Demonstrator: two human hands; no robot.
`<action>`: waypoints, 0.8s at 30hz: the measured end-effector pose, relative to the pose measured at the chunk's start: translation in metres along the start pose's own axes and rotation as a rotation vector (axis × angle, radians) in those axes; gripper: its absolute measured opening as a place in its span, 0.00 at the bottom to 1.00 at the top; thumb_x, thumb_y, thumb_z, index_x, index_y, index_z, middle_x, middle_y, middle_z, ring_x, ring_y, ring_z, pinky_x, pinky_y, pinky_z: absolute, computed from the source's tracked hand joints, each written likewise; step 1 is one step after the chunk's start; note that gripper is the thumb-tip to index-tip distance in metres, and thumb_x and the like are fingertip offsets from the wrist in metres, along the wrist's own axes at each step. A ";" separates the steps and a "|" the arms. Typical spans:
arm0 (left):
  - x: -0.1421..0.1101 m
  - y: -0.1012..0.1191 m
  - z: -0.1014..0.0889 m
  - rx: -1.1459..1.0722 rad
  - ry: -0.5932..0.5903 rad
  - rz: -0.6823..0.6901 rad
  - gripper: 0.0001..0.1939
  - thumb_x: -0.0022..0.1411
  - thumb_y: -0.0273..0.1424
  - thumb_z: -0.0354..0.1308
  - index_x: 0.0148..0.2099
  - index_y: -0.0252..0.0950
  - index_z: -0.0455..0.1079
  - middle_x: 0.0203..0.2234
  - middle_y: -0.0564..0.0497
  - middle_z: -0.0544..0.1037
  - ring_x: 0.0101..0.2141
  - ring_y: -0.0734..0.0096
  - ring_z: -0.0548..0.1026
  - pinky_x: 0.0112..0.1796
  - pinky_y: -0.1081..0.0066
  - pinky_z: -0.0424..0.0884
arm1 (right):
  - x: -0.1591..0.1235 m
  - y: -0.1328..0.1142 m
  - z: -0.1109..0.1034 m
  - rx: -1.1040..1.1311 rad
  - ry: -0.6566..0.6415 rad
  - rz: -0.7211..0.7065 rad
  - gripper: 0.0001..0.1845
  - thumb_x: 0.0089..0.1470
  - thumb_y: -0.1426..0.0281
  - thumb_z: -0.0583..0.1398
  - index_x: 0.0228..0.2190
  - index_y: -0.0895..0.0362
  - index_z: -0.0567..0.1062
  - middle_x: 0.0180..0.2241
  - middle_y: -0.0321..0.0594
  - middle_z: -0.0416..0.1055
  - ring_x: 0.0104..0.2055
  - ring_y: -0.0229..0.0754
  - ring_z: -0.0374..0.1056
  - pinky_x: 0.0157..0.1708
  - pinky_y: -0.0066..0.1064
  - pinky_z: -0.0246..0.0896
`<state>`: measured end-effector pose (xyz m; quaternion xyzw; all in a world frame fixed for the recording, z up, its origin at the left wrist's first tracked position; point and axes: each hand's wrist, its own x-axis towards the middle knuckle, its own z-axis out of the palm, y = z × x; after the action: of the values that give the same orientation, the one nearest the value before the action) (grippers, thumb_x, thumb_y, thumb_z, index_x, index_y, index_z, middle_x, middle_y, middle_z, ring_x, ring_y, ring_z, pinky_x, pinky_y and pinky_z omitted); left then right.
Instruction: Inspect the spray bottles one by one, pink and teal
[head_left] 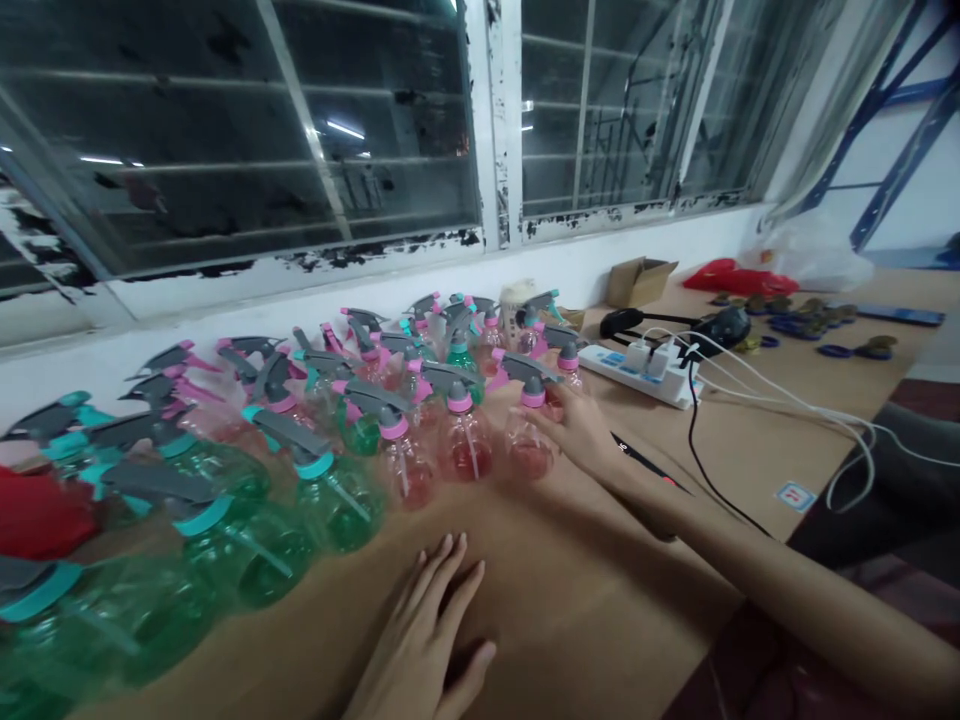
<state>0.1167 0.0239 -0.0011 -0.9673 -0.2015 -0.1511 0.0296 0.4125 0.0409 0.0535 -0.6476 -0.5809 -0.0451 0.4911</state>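
Observation:
My right hand (581, 425) is at the right end of the front row, its fingers around the side of a clear pink spray bottle (530, 455) with a grey and pink trigger head. The bottle stands upright on the brown table (525, 570). Some of those fingers are hidden behind it. Just left stands another pink spray bottle (466, 450). My left hand (427, 630) is over the table near the front, fingers stretched out and holding nothing. Green spray bottles (341, 505) with turquoise collars fill the left side.
Many more pink and green bottles crowd back to the windowed wall. Right of my right hand lie a white power strip (637, 372) with cables and a thin black stick-like object (649, 462). Farther back are a cardboard box (639, 283), a red bag (739, 277) and several scissors-like pieces (810, 318).

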 end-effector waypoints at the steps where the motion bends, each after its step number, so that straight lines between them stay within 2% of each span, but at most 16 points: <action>1: 0.000 0.000 0.000 0.005 0.004 0.002 0.30 0.64 0.37 0.55 0.65 0.41 0.51 0.62 0.45 0.57 0.59 0.52 0.59 0.54 0.53 0.61 | 0.004 0.002 0.004 0.001 0.005 -0.005 0.19 0.53 0.54 0.58 0.37 0.58 0.73 0.36 0.48 0.74 0.39 0.52 0.70 0.38 0.40 0.63; 7: 0.000 -0.002 0.000 0.007 0.002 0.008 0.33 0.61 0.36 0.57 0.65 0.40 0.51 0.62 0.45 0.57 0.58 0.52 0.61 0.54 0.54 0.62 | 0.021 0.009 0.023 -0.007 0.033 -0.021 0.18 0.54 0.56 0.57 0.36 0.59 0.72 0.35 0.50 0.73 0.41 0.53 0.69 0.40 0.43 0.63; 15: -0.001 -0.003 0.005 0.057 0.031 0.023 0.33 0.59 0.36 0.57 0.64 0.38 0.54 0.62 0.43 0.58 0.57 0.50 0.63 0.52 0.53 0.65 | 0.020 0.005 0.027 -0.023 0.037 0.003 0.24 0.53 0.55 0.58 0.45 0.61 0.70 0.43 0.55 0.72 0.49 0.56 0.66 0.46 0.46 0.61; 17: -0.001 -0.002 0.004 0.083 0.054 0.022 0.32 0.59 0.35 0.56 0.64 0.38 0.54 0.61 0.44 0.59 0.56 0.51 0.64 0.52 0.54 0.65 | 0.014 0.002 0.021 -0.021 0.037 0.035 0.27 0.51 0.54 0.60 0.45 0.61 0.70 0.45 0.55 0.72 0.48 0.56 0.67 0.46 0.46 0.62; 19: 0.000 -0.001 0.002 0.112 0.069 0.028 0.31 0.59 0.34 0.56 0.64 0.37 0.55 0.61 0.43 0.60 0.56 0.53 0.65 0.52 0.55 0.65 | 0.007 -0.001 0.007 -0.014 0.027 0.075 0.25 0.49 0.54 0.61 0.43 0.59 0.72 0.44 0.52 0.73 0.43 0.53 0.70 0.41 0.43 0.65; 22: 0.003 0.000 -0.001 0.132 0.086 0.044 0.31 0.59 0.35 0.56 0.63 0.36 0.55 0.60 0.43 0.62 0.55 0.54 0.66 0.52 0.56 0.65 | 0.000 0.004 -0.022 -0.005 -0.001 0.147 0.18 0.53 0.55 0.58 0.35 0.57 0.75 0.35 0.45 0.77 0.32 0.46 0.73 0.31 0.36 0.67; 24: 0.004 0.000 -0.002 0.129 0.083 0.050 0.32 0.59 0.35 0.56 0.64 0.36 0.54 0.60 0.44 0.62 0.55 0.54 0.66 0.52 0.56 0.65 | 0.001 0.016 -0.041 -0.042 0.030 0.204 0.19 0.53 0.54 0.58 0.32 0.58 0.76 0.32 0.46 0.76 0.32 0.49 0.72 0.33 0.40 0.66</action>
<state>0.1194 0.0250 0.0019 -0.9609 -0.1854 -0.1772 0.1040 0.4467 0.0157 0.0657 -0.7127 -0.5033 -0.0166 0.4884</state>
